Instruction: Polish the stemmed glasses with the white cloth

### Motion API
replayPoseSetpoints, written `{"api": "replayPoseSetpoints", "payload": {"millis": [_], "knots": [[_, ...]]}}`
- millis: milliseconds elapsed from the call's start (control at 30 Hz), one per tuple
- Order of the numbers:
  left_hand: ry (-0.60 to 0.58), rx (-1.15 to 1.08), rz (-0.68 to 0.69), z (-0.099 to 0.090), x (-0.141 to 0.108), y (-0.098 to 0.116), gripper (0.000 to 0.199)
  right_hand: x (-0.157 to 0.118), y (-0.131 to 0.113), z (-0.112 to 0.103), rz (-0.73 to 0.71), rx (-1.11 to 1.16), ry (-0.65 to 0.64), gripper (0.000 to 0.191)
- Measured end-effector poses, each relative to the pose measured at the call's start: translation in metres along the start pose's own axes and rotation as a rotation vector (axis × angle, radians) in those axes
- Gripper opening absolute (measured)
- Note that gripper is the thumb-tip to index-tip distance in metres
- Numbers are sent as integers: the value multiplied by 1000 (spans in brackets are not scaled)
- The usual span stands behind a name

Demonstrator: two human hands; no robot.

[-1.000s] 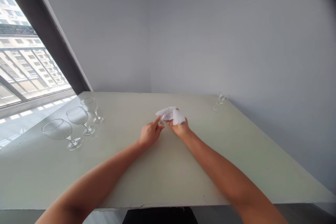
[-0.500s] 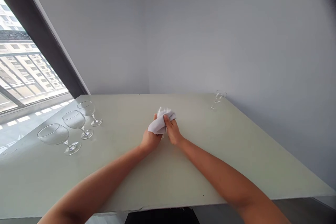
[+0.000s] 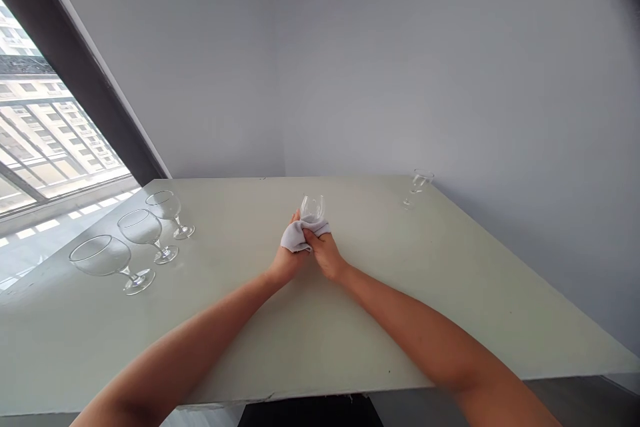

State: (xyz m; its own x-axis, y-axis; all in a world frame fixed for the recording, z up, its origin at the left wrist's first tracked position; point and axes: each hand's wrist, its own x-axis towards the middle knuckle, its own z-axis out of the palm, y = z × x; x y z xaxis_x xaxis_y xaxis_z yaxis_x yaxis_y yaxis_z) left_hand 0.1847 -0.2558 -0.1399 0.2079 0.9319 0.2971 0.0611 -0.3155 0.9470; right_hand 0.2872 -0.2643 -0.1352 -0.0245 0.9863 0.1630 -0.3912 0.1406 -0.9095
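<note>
A clear wine glass [image 3: 313, 206] is held above the middle of the table, its bowl showing over a pale grey-white cloth [image 3: 293, 237]. My left hand [image 3: 287, 265] is closed around the glass from the left, partly covered by the cloth, with fingertips showing beyond it. On the right, my right hand [image 3: 326, 255] grips the cloth against the lower part of the glass, thumb on top. The stem and foot are hidden by cloth and hands.
Three wine glasses, a near one [image 3: 103, 259], a middle one [image 3: 143, 230] and a far one [image 3: 165, 205], stand in a row at the left of the pale table [image 3: 390, 293]. Another glass [image 3: 423, 179] stands at the far right corner. Walls border the back and right; a window is left.
The cloth has moved down the held glass, so more of its bowl shows. My right hand has shifted slightly left and down with the cloth.
</note>
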Motion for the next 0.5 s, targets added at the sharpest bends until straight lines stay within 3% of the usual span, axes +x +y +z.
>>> {"api": "replayPoseSetpoints", "payload": {"millis": [67,167,233,300,400,500], "knots": [[-4,-62,41,-7,5,0,57,4,-3,-6,5,-20,-26,31],[202,-162,104,-23,12,3,32,10,-7,-16,11,-63,-64,29],[283,-224,83,-30,15,7,35,12,-8,-20,4,-92,-72,27],[187,-279,-7,-31,15,11,54,11,-6,-21,18,-126,-93,26],[-56,-364,-141,-25,13,17,78,8,-3,-21,123,-188,-236,29],[-124,-394,-197,-20,13,18,70,6,-3,-25,218,-228,-398,32]]}}
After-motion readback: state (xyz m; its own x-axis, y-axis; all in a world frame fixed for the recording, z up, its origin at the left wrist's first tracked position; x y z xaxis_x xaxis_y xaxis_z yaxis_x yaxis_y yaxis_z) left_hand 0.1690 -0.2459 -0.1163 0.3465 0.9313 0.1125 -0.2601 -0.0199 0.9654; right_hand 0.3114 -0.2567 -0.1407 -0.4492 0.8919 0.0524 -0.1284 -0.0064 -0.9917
